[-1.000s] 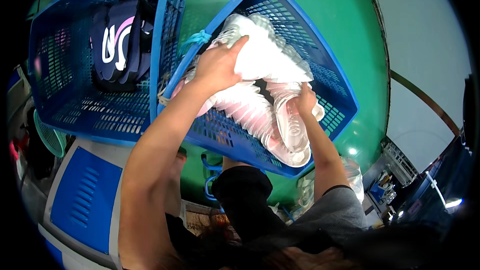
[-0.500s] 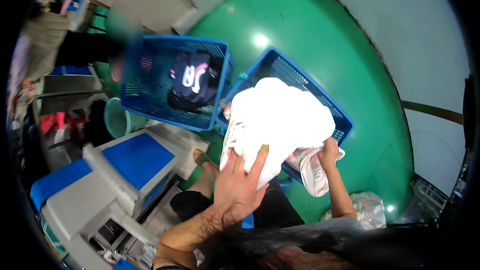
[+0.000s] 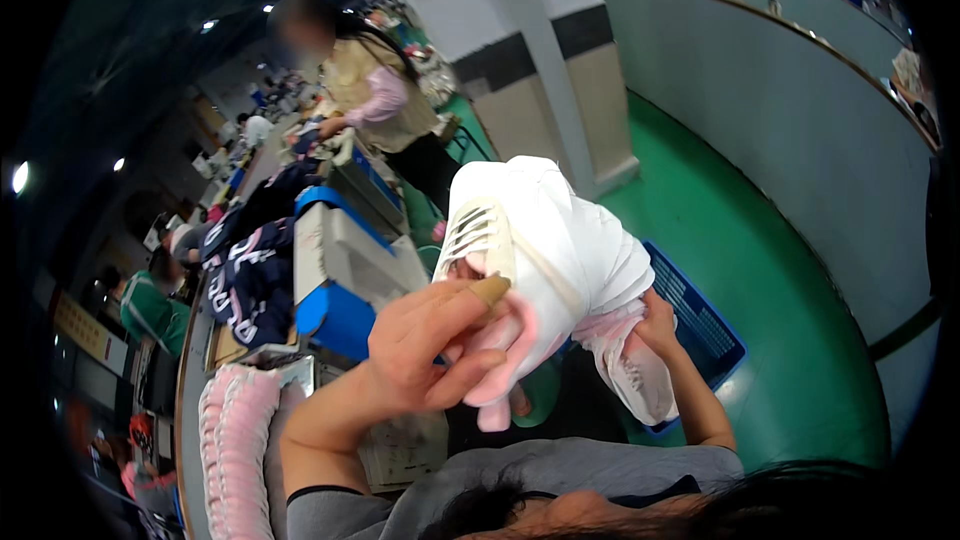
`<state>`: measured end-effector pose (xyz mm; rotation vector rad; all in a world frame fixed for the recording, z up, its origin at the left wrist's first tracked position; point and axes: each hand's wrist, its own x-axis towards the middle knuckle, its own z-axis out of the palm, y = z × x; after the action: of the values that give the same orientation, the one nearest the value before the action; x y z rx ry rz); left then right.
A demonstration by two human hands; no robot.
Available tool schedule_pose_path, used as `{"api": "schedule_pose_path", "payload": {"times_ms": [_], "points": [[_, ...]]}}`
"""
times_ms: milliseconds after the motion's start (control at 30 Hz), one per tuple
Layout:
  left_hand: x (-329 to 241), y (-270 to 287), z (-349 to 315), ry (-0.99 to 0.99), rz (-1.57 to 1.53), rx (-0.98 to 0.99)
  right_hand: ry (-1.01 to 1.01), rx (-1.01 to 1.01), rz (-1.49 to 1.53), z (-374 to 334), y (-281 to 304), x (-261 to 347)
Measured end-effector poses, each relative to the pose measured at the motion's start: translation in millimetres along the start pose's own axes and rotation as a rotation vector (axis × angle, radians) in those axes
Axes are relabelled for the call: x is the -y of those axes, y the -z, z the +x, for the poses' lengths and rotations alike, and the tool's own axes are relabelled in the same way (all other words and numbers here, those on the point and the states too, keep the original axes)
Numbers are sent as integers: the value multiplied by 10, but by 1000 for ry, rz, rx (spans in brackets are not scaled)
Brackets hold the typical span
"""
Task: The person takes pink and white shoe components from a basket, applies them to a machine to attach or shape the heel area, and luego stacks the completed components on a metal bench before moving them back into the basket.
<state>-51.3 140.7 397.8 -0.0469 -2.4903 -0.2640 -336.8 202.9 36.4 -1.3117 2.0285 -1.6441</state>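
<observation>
Head view: nested white shoe uppers [image 3: 562, 240], pink-lined, pale-laced, are spanning from left hand [image 3: 425, 345], gripping the foremost, to right hand [image 3: 656, 326], clasping others.

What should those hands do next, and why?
Perhaps carry the stack of white shoe uppers left, toward the pink-and-white row, because the left hand and right hand both grip it, and that row looks like similar pieces.

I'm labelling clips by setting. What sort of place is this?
Probably a shoe factory's workshop: there's a held stack of white shoe uppers, navy pieces piled near a row of pink-and-white pieces, and a co-worker standing beyond.
</observation>
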Motion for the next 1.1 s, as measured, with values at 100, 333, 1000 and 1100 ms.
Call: {"api": "schedule_pose_path", "payload": {"times_ms": [100,333,1000,1100], "points": [[-25,232,19,-377,93,17,-44,211,217,-81,158,378],[-550,519,-369,-138,14,106,22,555,698,-389,183,837],[2035,-2013,-2573,1221,-1650,-179,-406,970,103,-669,505,1725],[2228,-3259,-3522,1638,-1385,-222,-504,1057,0,-591,268,1741]]}}
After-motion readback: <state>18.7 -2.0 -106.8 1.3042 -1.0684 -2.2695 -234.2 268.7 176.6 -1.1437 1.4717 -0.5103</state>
